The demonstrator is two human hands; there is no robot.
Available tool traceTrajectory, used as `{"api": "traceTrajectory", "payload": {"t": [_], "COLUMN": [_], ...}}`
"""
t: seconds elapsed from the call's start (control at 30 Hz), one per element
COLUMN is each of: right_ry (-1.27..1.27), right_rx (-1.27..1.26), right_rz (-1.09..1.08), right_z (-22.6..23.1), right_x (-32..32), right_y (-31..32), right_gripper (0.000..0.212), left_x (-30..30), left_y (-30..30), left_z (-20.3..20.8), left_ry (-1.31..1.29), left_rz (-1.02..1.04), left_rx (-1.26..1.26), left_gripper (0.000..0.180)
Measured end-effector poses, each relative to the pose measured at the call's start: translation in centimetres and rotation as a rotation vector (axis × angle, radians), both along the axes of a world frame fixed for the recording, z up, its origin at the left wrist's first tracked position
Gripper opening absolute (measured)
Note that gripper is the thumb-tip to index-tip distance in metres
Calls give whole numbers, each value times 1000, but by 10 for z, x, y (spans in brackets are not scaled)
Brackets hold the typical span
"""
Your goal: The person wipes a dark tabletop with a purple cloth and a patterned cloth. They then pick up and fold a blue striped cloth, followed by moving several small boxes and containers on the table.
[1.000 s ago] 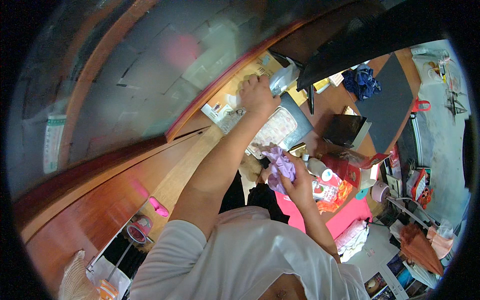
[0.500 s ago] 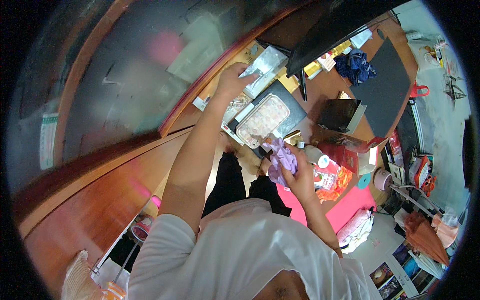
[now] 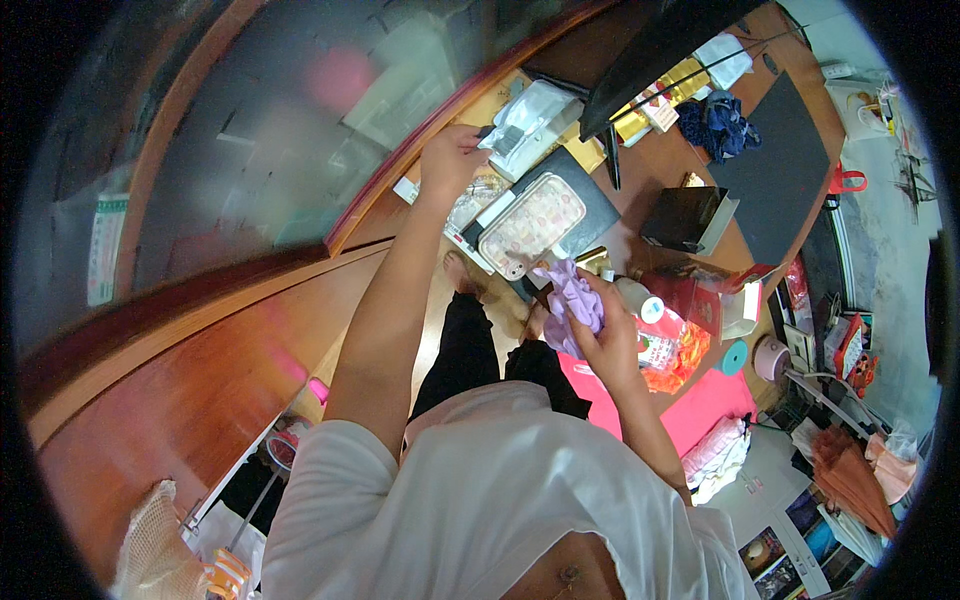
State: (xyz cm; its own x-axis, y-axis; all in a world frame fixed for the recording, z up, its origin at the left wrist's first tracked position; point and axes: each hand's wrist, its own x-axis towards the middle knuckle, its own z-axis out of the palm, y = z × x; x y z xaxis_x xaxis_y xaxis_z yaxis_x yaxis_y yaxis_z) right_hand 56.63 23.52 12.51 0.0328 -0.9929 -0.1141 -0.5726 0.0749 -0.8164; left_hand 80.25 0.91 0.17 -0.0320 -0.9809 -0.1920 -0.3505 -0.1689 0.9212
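Purple cloth [image 3: 573,303] sits bunched in the right hand [image 3: 612,345], fingers closed round it, perhaps crumpled to stay compact, by the near edge of the tabletop [image 3: 648,162]. Farther in, a patterned case [image 3: 532,227] lies flat; the left hand [image 3: 450,165] curls beside a plastic-covered packet [image 3: 535,125] near the left edge (gripping or merely steadying, I can't tell). Beyond: black monitor [image 3: 690,50], navy fabric [image 3: 725,128], pale wall [image 3: 885,250].
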Motion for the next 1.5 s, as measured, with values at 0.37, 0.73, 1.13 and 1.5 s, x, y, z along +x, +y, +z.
{"api": "traceTrajectory", "payload": {"t": [0.37,0.73,1.13,1.5], "right_ry": [7,9,-4,-9], "right_rx": [2,-24,-40,-37], "right_rz": [8,32,62,54], "right_z": [-6,-5,-6,-4], "right_x": [-1,6,7,2], "right_y": [2,2,1,5], "right_gripper": [51,53,53,53], "left_x": [-38,37,37,26], "left_y": [61,78,69,62], "left_z": [48,13,17,5], "left_ry": [47,-517,-244,388], "left_rz": [-106,-88,-30,105], "left_rx": [-201,-244,-145,33], "left_gripper": [27,38,16,12]}}
